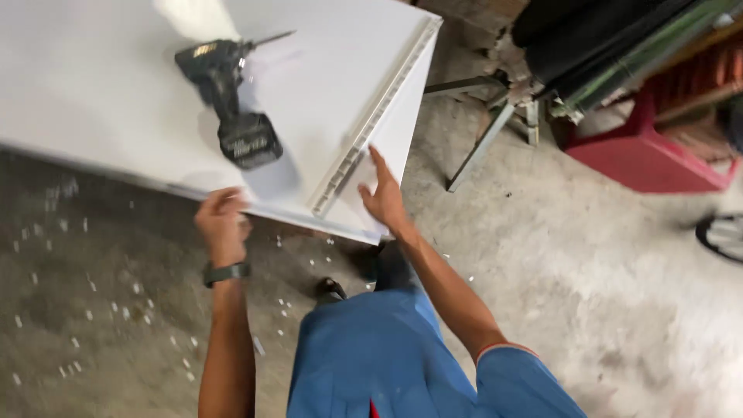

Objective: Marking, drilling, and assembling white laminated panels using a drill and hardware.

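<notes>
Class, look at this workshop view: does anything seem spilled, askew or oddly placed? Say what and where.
Small white bits lie scattered over the concrete floor below the white panel. A cordless drill lies loose on the panel, near the edge gripped by the left hand.

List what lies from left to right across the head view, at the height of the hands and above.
Cordless drill on the white panel → left hand at the panel's near edge → ribbed white strip → right hand flat on the panel → metal stand legs → red stool.
</notes>
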